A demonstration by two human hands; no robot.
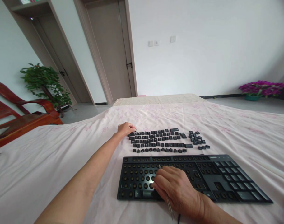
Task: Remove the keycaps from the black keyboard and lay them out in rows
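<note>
Room: white walls, two closed grey-brown doors (114,53), wall switches (157,42), a red wooden chair (22,115) at the left, a green potted plant (45,84) beside it, purple flowers (260,88) on the floor at far right. Surface: a wide table under a pale pink floral cloth (50,161), a second beige-covered top (155,99) butted against its far edge. Keyboard (225,177): black, lying flat near the front edge, most of its main block stripped to bare switch posts, while the number pad and a few bottom-row keys at left remained capped (judged roughly three-quarters stripped, or as much left to refit; which one could not be told). Keycaps (160,141): laid out in ordered rows on the cloth just beyond the keyboard, a smaller cluster (197,140) at their right. Right hand (176,186): resting on the keyboard's middle, fingers curled around a thin metal tool (168,203), its tip at the bare posts. Left hand (126,128): stretched out, fingers bent down onto the left end of the keycap rows; whether it gripped a cap could not be told.
</note>
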